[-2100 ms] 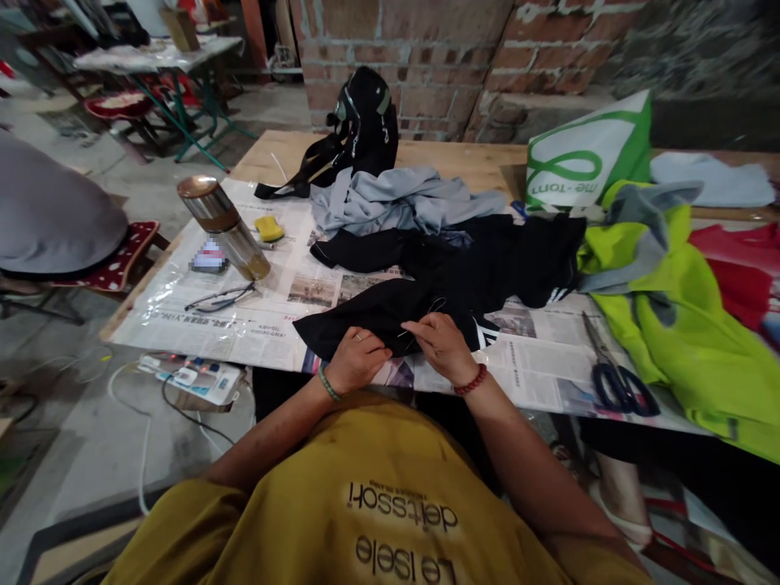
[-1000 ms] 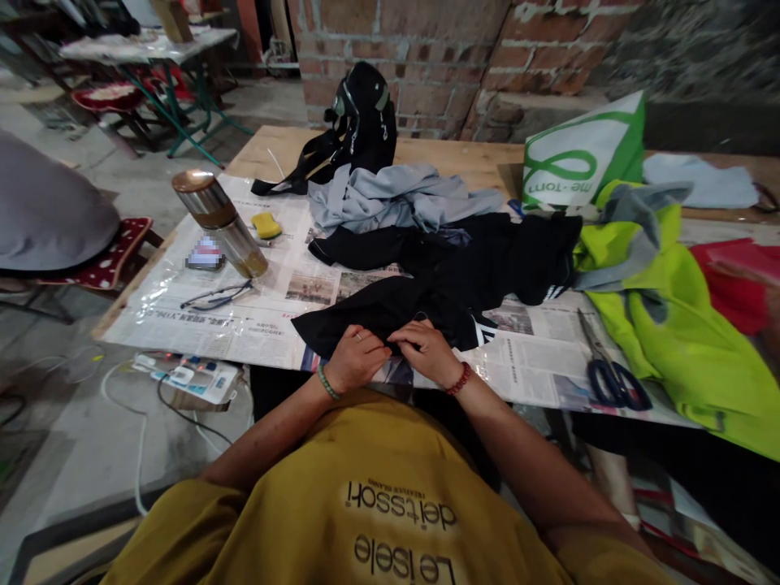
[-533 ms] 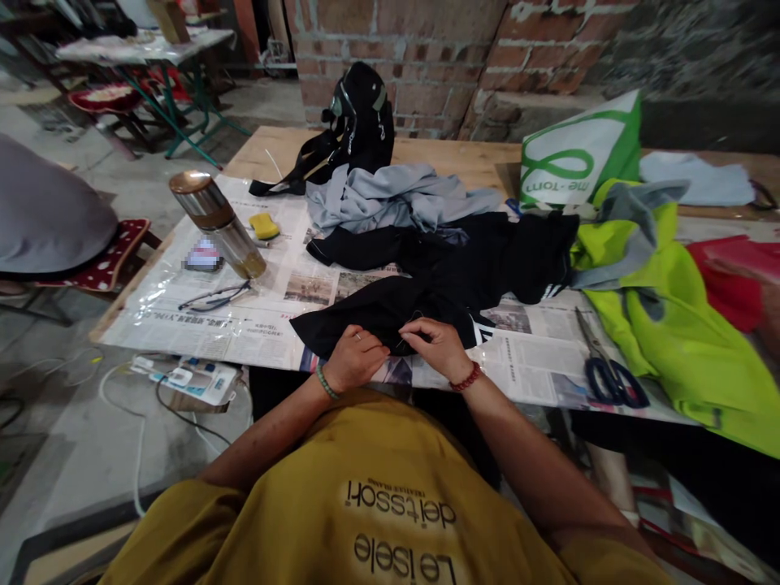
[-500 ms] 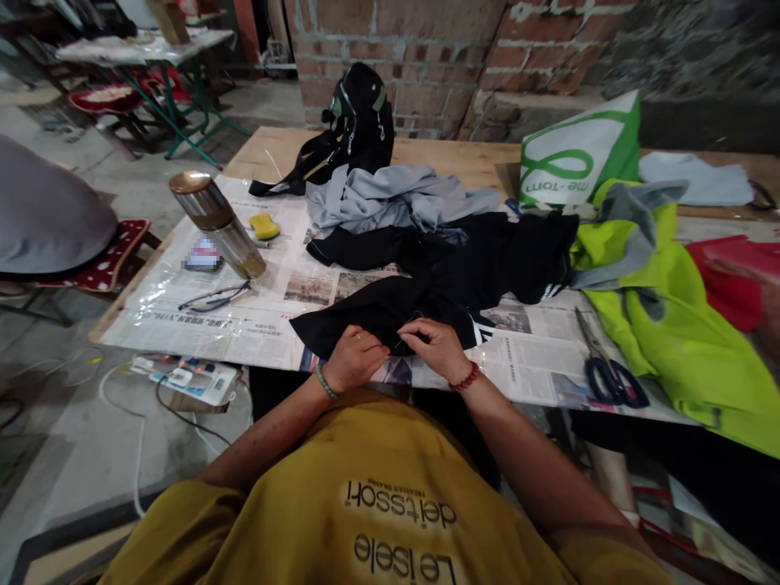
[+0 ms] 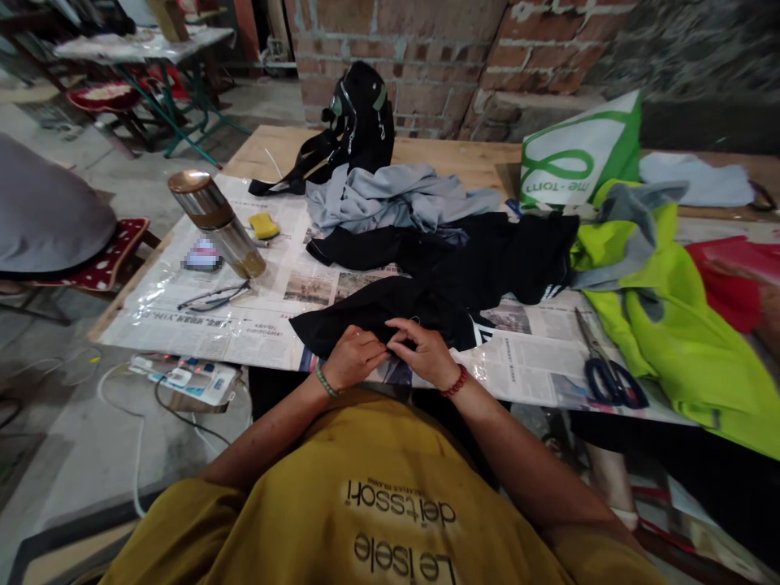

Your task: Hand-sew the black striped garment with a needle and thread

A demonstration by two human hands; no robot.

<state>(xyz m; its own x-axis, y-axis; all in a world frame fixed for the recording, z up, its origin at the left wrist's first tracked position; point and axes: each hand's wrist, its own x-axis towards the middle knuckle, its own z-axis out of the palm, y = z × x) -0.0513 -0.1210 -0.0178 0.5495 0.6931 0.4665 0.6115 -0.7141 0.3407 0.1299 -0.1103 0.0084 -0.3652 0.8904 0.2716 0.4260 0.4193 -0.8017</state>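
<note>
My left hand (image 5: 353, 357), with a ring and a green bead bracelet, is closed on the near edge of a black garment (image 5: 444, 264) lying on the table. My right hand (image 5: 425, 356), with a red bead bracelet, is bent in a pinch right beside the left fingertips. Its thumb and a finger meet at the cloth's edge; whatever is between them is too small to make out. A fine pale thread (image 5: 416, 315) loops just above the right fingers. White stripes show on the garment to the right of this hand.
Navy-handled scissors (image 5: 615, 382) lie right of my hands, beside a lime-yellow garment (image 5: 688, 341). Leftward are glasses (image 5: 214, 298), a steel flask (image 5: 218, 223) and a yellow sponge (image 5: 263, 227). Grey cloth (image 5: 396, 199), a black bag (image 5: 366, 114) and a green-white bag (image 5: 576, 158) stand behind.
My right hand has shifted slightly left, closer to the left fingertips, and turned, its index finger now raised. The left hand and the garment stay nearly in place.
</note>
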